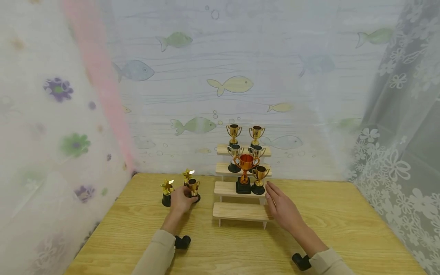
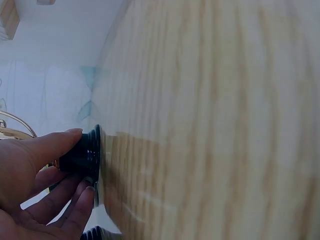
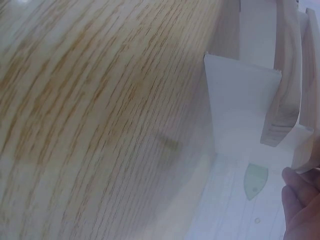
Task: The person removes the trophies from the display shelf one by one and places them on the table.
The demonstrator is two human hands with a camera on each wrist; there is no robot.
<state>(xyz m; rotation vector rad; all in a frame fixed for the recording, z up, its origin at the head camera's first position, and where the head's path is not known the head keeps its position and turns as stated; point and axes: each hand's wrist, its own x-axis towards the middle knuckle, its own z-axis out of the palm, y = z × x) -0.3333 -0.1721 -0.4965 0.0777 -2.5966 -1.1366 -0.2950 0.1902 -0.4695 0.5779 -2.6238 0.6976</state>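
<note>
Cloth with purple and green flowers point(image 1: 58, 88) hangs along the table's left edge. Near the far left corner of the wooden table point(image 1: 326, 214) stand two gold star trophies on dark bases: a front star trophy point(image 1: 167, 192), partly behind the left hand point(image 1: 182, 199), and a rear star trophy point(image 1: 187, 175) closer to the far edge. Just right of them is a small gold cup point(image 1: 193, 185), upright; the left hand pinches it low, thumb and fingers curled about its black base. Whether that base touches the table cannot be told.

Further right, toward the far edge's middle, stands a four-step stand point(image 1: 240, 211) with wooden shelves. Its top shelf carries two gold cups point(image 1: 233, 131), the next one down two silver cups point(image 1: 235, 151). On the third shelf, an orange cup point(image 1: 246, 162) on a square black base stands right of centre, and another gold cup point(image 1: 261, 173) beside it at the right end. By that end is the right hand point(image 1: 283, 208), its fingers straight and close together, gripping nothing; fingertips appear to meet the shelf's edge. White floral lace point(image 1: 395, 166) hangs beyond the table's right edge.
</note>
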